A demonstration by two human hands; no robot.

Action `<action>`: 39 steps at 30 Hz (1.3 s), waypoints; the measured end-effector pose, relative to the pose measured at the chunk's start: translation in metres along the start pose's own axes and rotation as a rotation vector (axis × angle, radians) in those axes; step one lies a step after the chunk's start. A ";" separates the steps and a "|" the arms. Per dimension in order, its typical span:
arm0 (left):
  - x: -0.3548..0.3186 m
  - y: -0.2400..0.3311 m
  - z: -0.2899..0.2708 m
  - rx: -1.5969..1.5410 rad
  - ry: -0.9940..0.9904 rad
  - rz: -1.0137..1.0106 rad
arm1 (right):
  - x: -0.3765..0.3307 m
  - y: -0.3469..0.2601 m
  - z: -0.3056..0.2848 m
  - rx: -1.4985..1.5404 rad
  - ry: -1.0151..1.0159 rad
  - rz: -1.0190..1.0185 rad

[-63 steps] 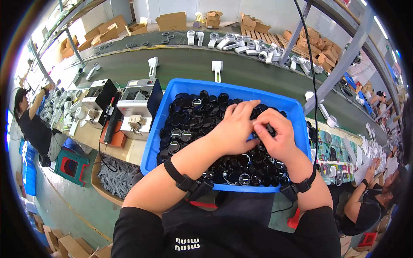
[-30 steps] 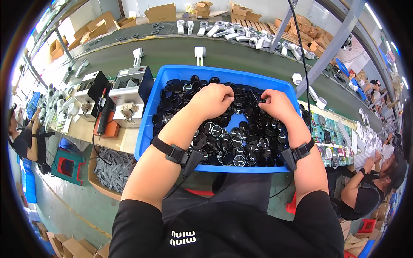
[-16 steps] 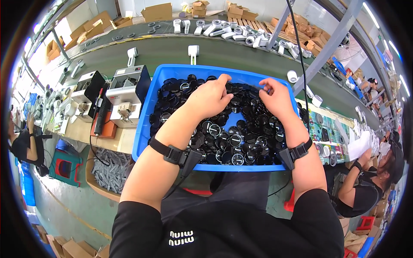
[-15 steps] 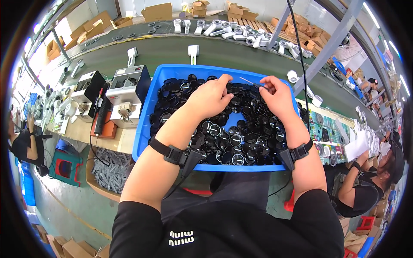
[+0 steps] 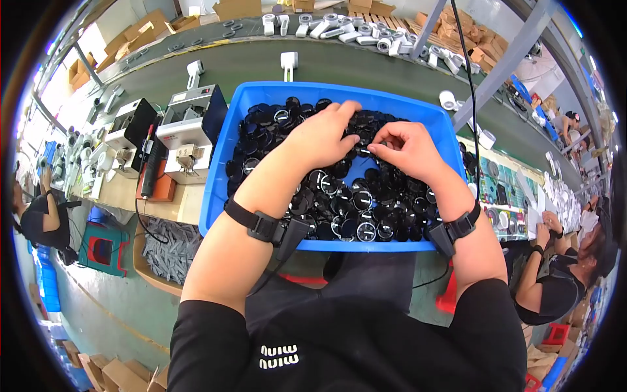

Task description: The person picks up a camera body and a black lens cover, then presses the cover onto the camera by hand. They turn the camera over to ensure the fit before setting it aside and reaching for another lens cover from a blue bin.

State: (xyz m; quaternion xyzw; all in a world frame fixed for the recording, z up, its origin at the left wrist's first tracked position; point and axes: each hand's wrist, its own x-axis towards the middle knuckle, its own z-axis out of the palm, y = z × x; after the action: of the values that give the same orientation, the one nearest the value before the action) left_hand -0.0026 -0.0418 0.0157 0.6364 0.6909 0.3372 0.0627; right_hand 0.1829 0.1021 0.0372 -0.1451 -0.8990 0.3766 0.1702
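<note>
A blue plastic tub (image 5: 339, 247) stands in front of me, full of glossy black round caps (image 5: 366, 199), some showing a pale rim and a pale bar mark. My left hand (image 5: 323, 134) is over the tub's far middle, fingers stretched forward and thumb apart, with nothing visible in it. Close by on its right, my right hand (image 5: 408, 147) hovers above the caps with fingers curled and the thumb tip near the index finger. Whatever may lie in that pinch is too small or hidden to make out. A patch of blue tub bottom shows between the hands.
Left of the tub are two boxy bench machines (image 5: 189, 134) and a black-handled tool (image 5: 149, 173). A carton of grey parts (image 5: 171, 251) sits below. Beyond runs a green conveyor (image 5: 248, 62) with white handheld housings (image 5: 326, 27). A co-worker (image 5: 555, 274) sits at right.
The thin light strip seen at my right fingertips is no longer visible. My right hand has come lower and left, toward my left hand. The view has shifted slightly.
</note>
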 end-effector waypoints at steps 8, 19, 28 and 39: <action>0.001 -0.007 0.008 -0.088 0.126 0.007 | 0.003 0.020 0.008 -0.195 -0.128 0.021; 0.004 -0.010 0.009 0.002 0.175 0.056 | 0.006 0.026 0.012 -0.207 -0.094 0.136; -0.002 0.001 0.003 0.038 0.118 -0.018 | 0.007 0.019 0.012 -0.213 -0.157 0.213; 0.001 0.003 -0.002 0.060 -0.159 0.027 | 0.008 0.033 0.014 -0.210 -0.150 0.108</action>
State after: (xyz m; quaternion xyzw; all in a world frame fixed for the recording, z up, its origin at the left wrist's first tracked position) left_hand -0.0015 -0.0418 0.0189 0.6719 0.6851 0.2655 0.0936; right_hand 0.1739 0.1185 0.0059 -0.1820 -0.9344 0.2989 0.0659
